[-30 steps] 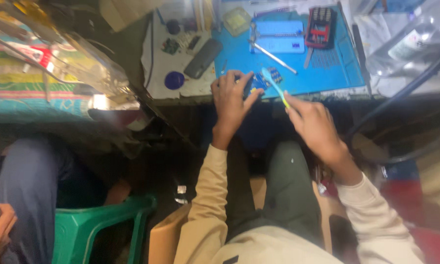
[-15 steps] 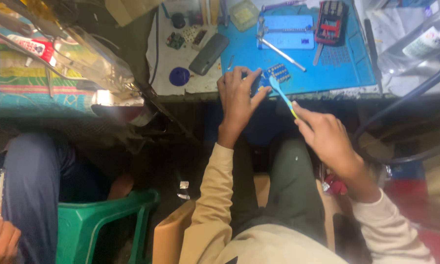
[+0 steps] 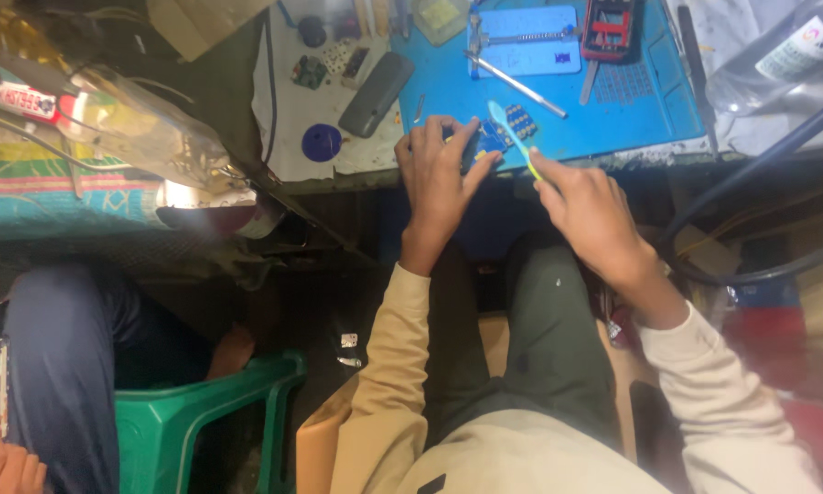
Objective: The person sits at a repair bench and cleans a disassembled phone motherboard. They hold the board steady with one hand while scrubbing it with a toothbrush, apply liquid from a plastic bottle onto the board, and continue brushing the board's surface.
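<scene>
My right hand [image 3: 594, 215] had drawn back off the blue mat [image 3: 649, 110], fingers pinched on the toothbrush [image 3: 514, 137], while my left hand [image 3: 441, 169] pinned the small circuit board [image 3: 490, 139] at its near edge, mid-scrub I judged, needing light strokes.

Hands [image 3: 521, 187], toothbrush [image 3: 514, 137], perhaps circuit board [image 3: 491, 140]
</scene>
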A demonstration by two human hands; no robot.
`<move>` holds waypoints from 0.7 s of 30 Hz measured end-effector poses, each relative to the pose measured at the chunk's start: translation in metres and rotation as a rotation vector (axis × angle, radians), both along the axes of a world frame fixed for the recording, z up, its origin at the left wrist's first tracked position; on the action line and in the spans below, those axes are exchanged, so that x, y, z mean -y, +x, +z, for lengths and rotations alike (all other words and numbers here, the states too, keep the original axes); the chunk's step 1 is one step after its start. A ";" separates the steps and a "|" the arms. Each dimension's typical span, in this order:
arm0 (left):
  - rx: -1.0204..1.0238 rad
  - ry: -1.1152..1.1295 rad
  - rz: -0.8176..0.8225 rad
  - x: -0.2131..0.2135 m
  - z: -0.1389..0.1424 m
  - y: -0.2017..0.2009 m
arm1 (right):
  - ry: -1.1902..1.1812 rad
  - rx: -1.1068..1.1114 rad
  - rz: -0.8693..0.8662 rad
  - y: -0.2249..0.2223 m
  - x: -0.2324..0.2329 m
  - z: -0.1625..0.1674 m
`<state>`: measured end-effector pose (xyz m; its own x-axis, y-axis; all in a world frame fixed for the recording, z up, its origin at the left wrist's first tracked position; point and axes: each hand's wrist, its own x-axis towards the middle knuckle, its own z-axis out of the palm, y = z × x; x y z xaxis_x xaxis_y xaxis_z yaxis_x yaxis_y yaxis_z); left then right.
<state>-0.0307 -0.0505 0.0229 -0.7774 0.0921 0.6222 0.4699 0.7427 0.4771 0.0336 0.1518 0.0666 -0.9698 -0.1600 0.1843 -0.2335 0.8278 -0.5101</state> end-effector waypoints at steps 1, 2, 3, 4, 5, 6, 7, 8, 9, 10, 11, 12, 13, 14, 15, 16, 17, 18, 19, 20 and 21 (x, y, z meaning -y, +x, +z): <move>0.011 0.009 -0.003 0.000 0.000 0.000 | -0.025 -0.015 0.018 0.000 0.000 -0.001; 0.013 0.019 -0.001 0.000 0.000 0.000 | -0.050 -0.040 0.041 0.003 -0.001 -0.002; 0.013 0.010 0.006 0.001 0.001 -0.001 | -0.073 -0.069 0.064 0.009 -0.003 -0.003; 0.015 0.004 0.011 0.000 0.001 -0.001 | -0.089 -0.100 0.072 0.014 -0.004 -0.003; 0.016 0.002 0.016 0.000 0.001 -0.002 | -0.100 -0.132 0.081 0.016 -0.005 -0.003; 0.005 0.012 0.017 -0.001 0.001 -0.002 | -0.111 -0.160 0.090 0.017 -0.007 -0.003; 0.004 0.015 0.011 -0.001 0.001 -0.003 | -0.096 -0.145 0.088 0.017 -0.007 -0.003; 0.006 0.014 0.005 0.000 0.000 -0.002 | -0.086 -0.127 0.086 0.011 -0.007 -0.002; 0.009 0.013 0.006 -0.001 0.000 -0.002 | -0.074 -0.115 0.091 0.000 -0.006 -0.002; 0.010 0.010 0.010 -0.001 0.000 -0.002 | -0.030 -0.106 0.088 -0.008 -0.004 -0.002; 0.013 0.008 0.012 -0.001 0.000 -0.001 | 0.014 -0.095 0.085 -0.011 -0.002 -0.003; 0.009 0.016 0.011 -0.001 -0.001 0.000 | 0.061 -0.090 0.085 -0.013 -0.001 -0.004; 0.000 0.024 0.013 -0.001 0.000 0.000 | 0.035 -0.093 0.093 -0.013 0.000 -0.004; -0.007 0.031 0.013 0.000 0.000 0.000 | 0.007 -0.093 0.099 -0.006 -0.001 -0.006; -0.004 0.021 0.014 0.000 0.000 -0.001 | -0.019 -0.093 0.102 0.004 -0.002 -0.006; -0.004 0.013 0.014 0.001 0.000 -0.001 | -0.016 -0.123 0.103 0.011 -0.004 -0.007; -0.005 0.006 0.011 0.000 0.000 -0.002 | -0.012 -0.155 0.102 0.014 -0.005 -0.008; -0.019 0.010 0.014 0.000 0.000 -0.003 | -0.011 -0.180 0.096 0.016 -0.006 -0.009; -0.024 0.011 0.012 0.000 -0.001 -0.003 | 0.013 -0.159 0.084 0.014 -0.007 -0.010; -0.026 0.011 0.009 0.000 -0.002 -0.003 | 0.036 -0.133 0.073 0.006 -0.006 -0.013; -0.022 0.015 0.009 -0.001 -0.002 -0.003 | 0.060 -0.112 0.065 -0.005 -0.005 -0.015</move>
